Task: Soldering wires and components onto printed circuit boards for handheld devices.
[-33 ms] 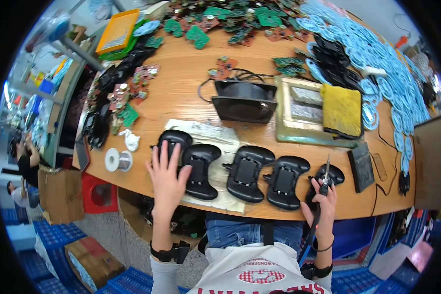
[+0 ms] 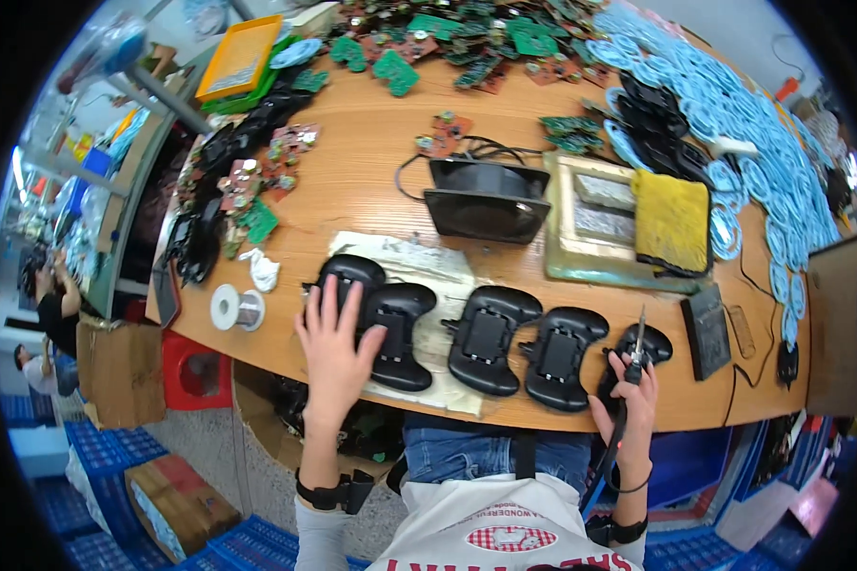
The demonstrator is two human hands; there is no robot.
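**Leftmost shell lying just beyond the left hand, iron resting in the right**

The left hand [image 2: 338, 357] is holding its fingers apart, clamping nothing, and is partly covering the leftmost black controller shell [image 2: 354, 271]. That shell is showing mainly beyond the fingers, away from the body; whether the fingertips are pressing on it, I cannot tell. The second shell [image 2: 390, 333] is lying just right of the thumb, its long axis running away from the person, so the left hand is clearly the nearer.

The right hand [image 2: 633, 395] is gripping a soldering iron [image 2: 640, 350], whose tip is pointing away from the body. The rightmost shell [image 2: 657, 344] is sitting behind that grip, partly hidden.

Between the hands, the third shell [image 2: 495, 338] and fourth shell [image 2: 567, 357] are lying roughly parallel to the second, the fourth being nearer the right hand.

Farther out, a pale sheet [image 2: 405, 252] is showing under the left-hand shells, a wire spool [image 2: 250, 311] is standing left of the left hand, and a black fan [image 2: 490, 205] is standing beyond the row.
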